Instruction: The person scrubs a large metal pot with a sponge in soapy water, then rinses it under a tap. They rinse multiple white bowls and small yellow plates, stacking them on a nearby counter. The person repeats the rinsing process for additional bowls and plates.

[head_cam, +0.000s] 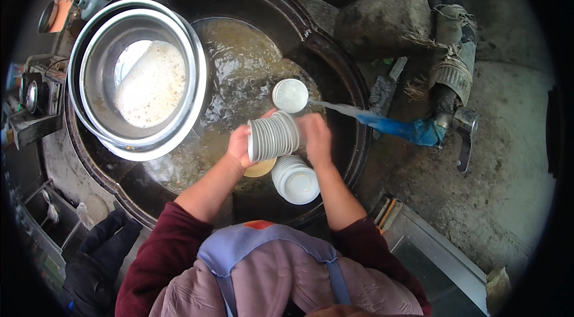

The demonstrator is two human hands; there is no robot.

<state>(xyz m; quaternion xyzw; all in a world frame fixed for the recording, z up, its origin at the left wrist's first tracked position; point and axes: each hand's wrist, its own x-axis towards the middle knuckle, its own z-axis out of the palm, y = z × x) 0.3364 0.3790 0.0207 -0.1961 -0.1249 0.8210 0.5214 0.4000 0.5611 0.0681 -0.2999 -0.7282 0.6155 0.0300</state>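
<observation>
My left hand (238,146) grips a long stack of nested white dishes (272,136), tilted on its side above the water. At the stack's right end is my right hand (317,137), blurred, so its exact hold is unclear. Just beyond sits a shorter stack of white bowls (290,95), where a stream of water lands. Nearer my body, another stack of white dishes (299,185) leans in the shallow water. A yellowish dish (261,169) shows partly beneath my left hand and the held stack.
A large dark basin with a scalloped rim (346,70) surrounds the dishes. Nested metal bowls (92,75) with foamy liquid (154,88) stand at its left. At right, a blue sleeve (399,128) on a lever tap (465,131) carries the stream. A glass-topped cabinet (430,267) lies lower right.
</observation>
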